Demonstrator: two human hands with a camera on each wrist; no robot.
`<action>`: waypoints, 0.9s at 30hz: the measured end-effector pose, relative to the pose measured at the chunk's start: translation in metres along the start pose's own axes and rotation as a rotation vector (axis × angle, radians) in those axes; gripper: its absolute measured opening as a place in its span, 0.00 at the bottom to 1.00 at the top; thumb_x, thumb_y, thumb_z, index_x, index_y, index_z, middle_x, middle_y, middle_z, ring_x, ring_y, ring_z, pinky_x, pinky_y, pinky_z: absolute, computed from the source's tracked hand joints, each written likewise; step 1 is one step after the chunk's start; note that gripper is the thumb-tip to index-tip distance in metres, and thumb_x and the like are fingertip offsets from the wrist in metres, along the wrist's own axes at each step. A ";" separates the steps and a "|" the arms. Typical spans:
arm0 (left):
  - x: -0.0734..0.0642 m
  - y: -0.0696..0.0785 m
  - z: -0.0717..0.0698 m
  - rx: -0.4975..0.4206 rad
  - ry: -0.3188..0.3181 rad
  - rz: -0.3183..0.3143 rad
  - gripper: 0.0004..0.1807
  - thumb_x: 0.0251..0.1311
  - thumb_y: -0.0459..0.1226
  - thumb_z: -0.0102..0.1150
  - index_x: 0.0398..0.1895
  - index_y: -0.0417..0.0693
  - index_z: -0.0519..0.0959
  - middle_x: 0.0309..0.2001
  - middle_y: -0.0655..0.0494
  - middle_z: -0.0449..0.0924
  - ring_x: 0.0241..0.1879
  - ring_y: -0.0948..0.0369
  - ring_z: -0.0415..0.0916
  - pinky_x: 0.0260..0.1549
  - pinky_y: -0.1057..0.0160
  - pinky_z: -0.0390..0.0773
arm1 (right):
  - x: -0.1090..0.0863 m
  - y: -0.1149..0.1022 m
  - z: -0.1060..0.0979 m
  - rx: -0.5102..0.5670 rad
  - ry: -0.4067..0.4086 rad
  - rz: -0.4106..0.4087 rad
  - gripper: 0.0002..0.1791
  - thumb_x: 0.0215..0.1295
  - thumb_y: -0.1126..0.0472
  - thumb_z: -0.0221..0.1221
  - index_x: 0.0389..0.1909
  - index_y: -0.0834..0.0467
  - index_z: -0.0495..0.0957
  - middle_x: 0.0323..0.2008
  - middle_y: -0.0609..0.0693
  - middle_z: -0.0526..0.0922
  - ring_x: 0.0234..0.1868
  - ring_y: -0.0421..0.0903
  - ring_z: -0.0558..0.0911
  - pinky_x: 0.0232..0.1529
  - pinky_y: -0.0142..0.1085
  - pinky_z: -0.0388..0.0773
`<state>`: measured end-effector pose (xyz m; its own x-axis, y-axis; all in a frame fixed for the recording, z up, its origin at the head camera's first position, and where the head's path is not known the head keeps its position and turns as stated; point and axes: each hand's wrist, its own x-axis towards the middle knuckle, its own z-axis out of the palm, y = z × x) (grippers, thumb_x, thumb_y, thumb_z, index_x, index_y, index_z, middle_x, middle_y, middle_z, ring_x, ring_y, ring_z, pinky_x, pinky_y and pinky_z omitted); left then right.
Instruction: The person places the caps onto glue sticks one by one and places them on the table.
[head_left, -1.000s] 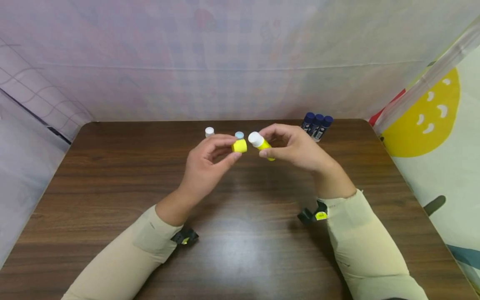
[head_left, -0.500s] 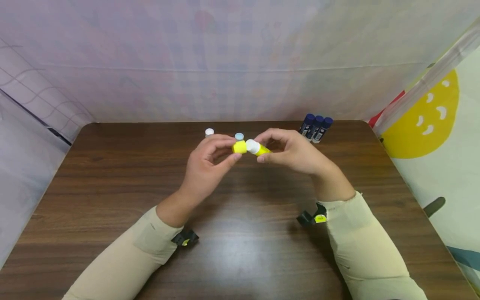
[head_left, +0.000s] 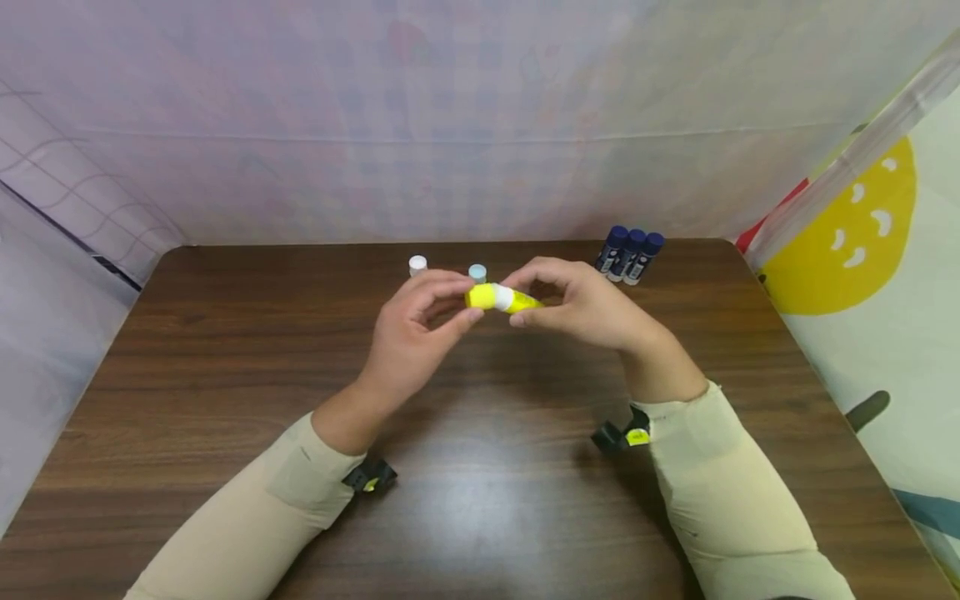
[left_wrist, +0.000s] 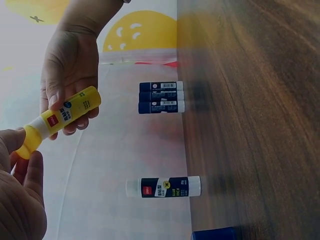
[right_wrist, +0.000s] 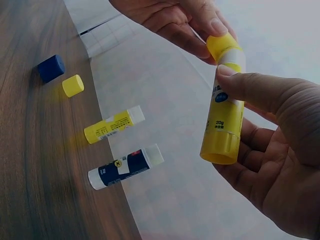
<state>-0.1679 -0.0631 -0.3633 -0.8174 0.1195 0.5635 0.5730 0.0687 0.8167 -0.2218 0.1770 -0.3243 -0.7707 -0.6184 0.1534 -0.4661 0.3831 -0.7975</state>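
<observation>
Between finger and thumb, my left hand (head_left: pixel 408 337) pinches a yellow cap (head_left: pixel 481 296). My right hand (head_left: pixel 592 302) grips a yellow glue stick (right_wrist: pixel 223 120) by its body, its white collar (head_left: pixel 503 297) facing left. Cap and collar meet end to end at a slight angle, with the cap's rim right at the collar, as the right wrist view shows. Past the hands stand two uncapped glue sticks, one yellow (right_wrist: pixel 114 125) and one navy (right_wrist: pixel 125 167). In the head view my fingers partly hide them.
Three capped navy glue sticks (head_left: pixel 630 255) stand in a row at the back right of the wooden table (head_left: pixel 225 375). A blue cap (right_wrist: pixel 51 68) and another yellow cap (right_wrist: pixel 73 86) rest on the tabletop. A pale curtain (head_left: pixel 450 125) hangs behind the back edge.
My right hand has moved left and tipped the glue stick towards level, bringing its white end from apart to the cap. My left hand has stayed nearly still.
</observation>
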 end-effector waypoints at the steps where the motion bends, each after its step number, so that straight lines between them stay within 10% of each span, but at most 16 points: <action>1: 0.000 0.000 0.000 0.000 -0.001 0.001 0.16 0.60 0.26 0.71 0.51 0.31 0.83 0.53 0.43 0.81 0.55 0.54 0.81 0.56 0.63 0.85 | 0.000 0.000 0.000 -0.003 0.000 0.000 0.19 0.61 0.66 0.74 0.53 0.55 0.84 0.48 0.47 0.86 0.51 0.43 0.82 0.54 0.34 0.82; 27: -0.001 -0.004 -0.001 0.036 -0.028 0.008 0.17 0.61 0.26 0.71 0.53 0.32 0.84 0.53 0.42 0.82 0.54 0.52 0.83 0.54 0.64 0.86 | -0.001 -0.008 0.001 -0.159 -0.033 -0.011 0.19 0.63 0.61 0.73 0.55 0.50 0.85 0.49 0.45 0.85 0.48 0.43 0.79 0.43 0.40 0.80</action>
<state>-0.1693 -0.0646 -0.3669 -0.8109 0.1479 0.5662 0.5820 0.1028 0.8067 -0.2167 0.1739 -0.3186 -0.7516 -0.6444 0.1408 -0.5395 0.4778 -0.6932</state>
